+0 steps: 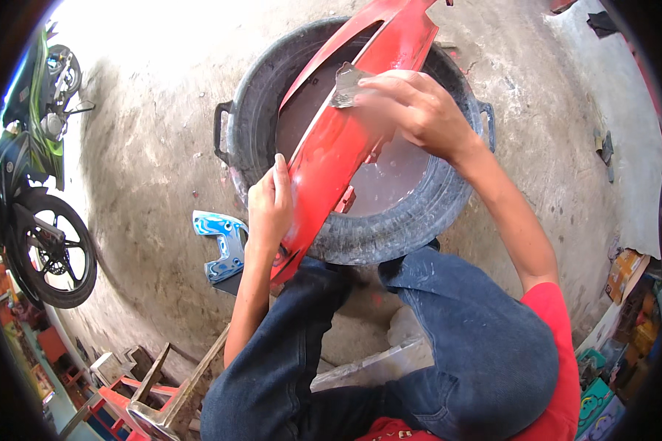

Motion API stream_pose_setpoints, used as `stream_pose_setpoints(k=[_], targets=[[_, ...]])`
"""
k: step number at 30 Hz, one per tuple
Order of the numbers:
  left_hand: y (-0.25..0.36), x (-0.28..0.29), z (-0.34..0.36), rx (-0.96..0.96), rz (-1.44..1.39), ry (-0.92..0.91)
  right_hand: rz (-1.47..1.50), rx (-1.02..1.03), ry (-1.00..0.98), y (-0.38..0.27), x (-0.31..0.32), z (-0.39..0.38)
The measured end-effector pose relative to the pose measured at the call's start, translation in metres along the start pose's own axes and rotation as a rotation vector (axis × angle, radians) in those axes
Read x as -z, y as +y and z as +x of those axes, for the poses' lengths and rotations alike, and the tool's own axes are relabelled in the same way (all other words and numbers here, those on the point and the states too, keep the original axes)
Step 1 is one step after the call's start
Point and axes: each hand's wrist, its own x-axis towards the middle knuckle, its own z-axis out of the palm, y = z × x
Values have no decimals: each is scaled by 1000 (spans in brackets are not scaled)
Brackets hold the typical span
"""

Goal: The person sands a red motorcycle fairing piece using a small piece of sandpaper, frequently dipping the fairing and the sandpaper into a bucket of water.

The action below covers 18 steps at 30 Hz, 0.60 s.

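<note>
I see the left hand (pixel 271 198) partly closed on the left edge of a long red panel (pixel 320 180), and the right hand (pixel 419 110) half curled, its fingertips blurred, pinching a wet grey sheet (pixel 344 87) against the panel farther up. The panel slants over a wide black tub (pixel 360 248), from the far right down to its near left side, close to the person's knees. Below it I can make out cloudy water (pixel 397 180). Just left of the tub, a blue-and-white patterned piece (pixel 215 224) lies on the concrete floor (pixel 154 169). Farther left stands a green-and-black motorcycle (pixel 48 147); near left, I have a wooden frame (pixel 198 376).
</note>
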Motion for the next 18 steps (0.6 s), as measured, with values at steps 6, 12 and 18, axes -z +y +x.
stream_pose_setpoints(k=[6,12,18], targets=[[-2,-1,0,19,-15,8,-100,-143,60,10,8,-8],[-2,-2,0,17,11,22,-237,-320,44,5,2,2],[-1,-2,0,38,-1,11,-287,-353,70,-10,-10,15]])
